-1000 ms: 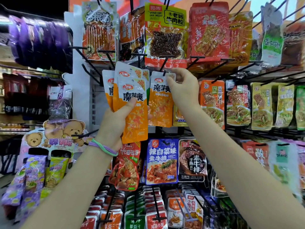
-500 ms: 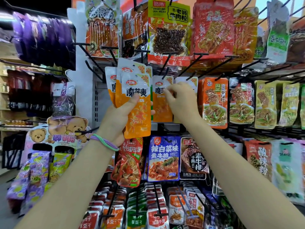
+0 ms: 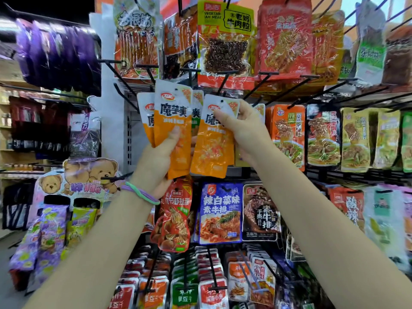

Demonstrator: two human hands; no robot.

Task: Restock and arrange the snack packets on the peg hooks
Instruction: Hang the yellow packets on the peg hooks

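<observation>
Orange konjac packet [image 3: 211,139] pinched in our right hand [image 3: 243,128] could miss its peg hook [image 3: 225,82]; our left hand [image 3: 160,157] gripping a fanned bunch [image 3: 171,117] might drop some.

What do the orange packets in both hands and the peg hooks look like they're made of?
Orange packets, the left hand's and the right's: likely plastic film, fairly matte; they crease and flex without much glare.
Peg hooks: probably black-coated metal wire; thin, straight, unbending under hanging stock.

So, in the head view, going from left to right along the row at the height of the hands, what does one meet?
Purple packets → orange packets held in the left hand → single orange packet pinched by the right hand → orange-green packet → black-edged packet → yellow packets.
</observation>
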